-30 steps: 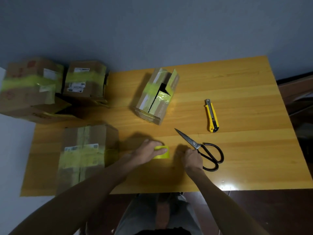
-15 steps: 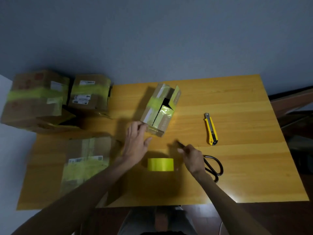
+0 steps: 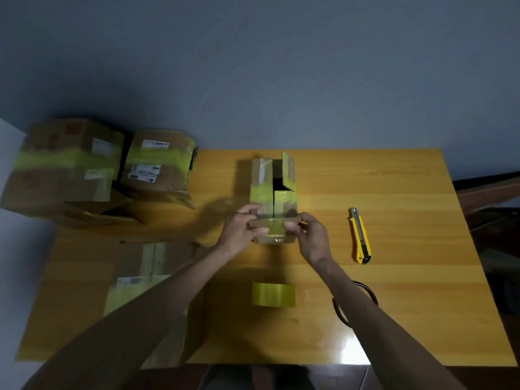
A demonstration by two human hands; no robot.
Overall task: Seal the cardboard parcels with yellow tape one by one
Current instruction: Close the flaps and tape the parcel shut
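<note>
A small cardboard parcel [image 3: 271, 187] with old yellow tape lies in the middle of the wooden table [image 3: 394, 291], its top flaps partly apart with a dark gap between them. My left hand [image 3: 242, 230] grips its near left corner. My right hand [image 3: 308, 235] grips its near right corner, thumb on the near end. The roll of yellow tape [image 3: 273, 294] stands on edge on the table, nearer me than the parcel, with neither hand on it.
A yellow utility knife [image 3: 359, 236] lies right of the parcel. Black scissors [image 3: 365, 294] are partly hidden under my right forearm. A taped parcel [image 3: 149, 277] sits at the front left. Two more taped parcels [image 3: 67, 164] [image 3: 159, 164] stand beyond the table's back-left edge.
My left hand let go of the tape roll and both hands moved away to the small parcel. The parcel was turned square to me and drawn closer.
</note>
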